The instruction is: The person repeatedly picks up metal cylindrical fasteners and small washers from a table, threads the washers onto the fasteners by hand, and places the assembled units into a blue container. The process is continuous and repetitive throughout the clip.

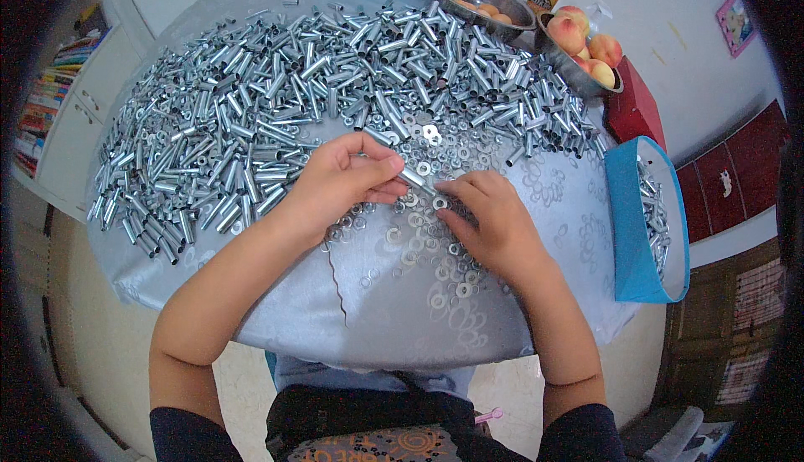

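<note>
2 bare hands are working at the middle of a round table (276, 328) covered in silvery cloth. The left hand (339, 181) is closing its fingers around a short metal tube (415, 180), holding it slanted just above the cloth. The right hand (494, 219) is pinching a small washer (440, 203) at its fingertips, right beside the tube's lower end. Loose washers (435, 273) are lying scattered under both hands, and a big heap of tubes (318, 85) is spreading behind them. A blue bin (632, 236) is sitting at the table's right edge.
</note>
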`<action>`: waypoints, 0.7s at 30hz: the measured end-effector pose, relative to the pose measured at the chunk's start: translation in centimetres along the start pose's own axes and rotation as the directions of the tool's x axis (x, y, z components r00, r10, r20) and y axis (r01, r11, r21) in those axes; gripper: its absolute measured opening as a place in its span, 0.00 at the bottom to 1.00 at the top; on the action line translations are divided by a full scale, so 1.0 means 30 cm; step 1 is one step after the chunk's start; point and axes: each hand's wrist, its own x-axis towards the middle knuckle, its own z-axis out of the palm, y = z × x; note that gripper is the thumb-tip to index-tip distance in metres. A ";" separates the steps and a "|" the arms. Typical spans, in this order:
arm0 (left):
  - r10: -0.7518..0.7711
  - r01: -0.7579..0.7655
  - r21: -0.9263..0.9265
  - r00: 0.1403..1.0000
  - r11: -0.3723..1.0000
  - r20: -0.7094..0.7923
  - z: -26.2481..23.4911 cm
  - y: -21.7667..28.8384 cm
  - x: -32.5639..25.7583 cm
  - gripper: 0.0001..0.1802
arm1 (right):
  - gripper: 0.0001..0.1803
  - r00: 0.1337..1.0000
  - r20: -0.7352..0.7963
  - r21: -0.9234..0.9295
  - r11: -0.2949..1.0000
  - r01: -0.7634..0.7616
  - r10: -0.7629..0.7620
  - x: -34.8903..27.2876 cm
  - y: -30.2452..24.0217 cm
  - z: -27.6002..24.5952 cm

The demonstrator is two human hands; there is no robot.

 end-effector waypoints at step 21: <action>-0.060 0.059 -0.066 0.998 0.996 -0.008 0.019 -0.025 -0.002 0.08 | 0.13 0.977 -0.141 0.307 0.945 -0.110 0.160 0.002 -0.009 -0.036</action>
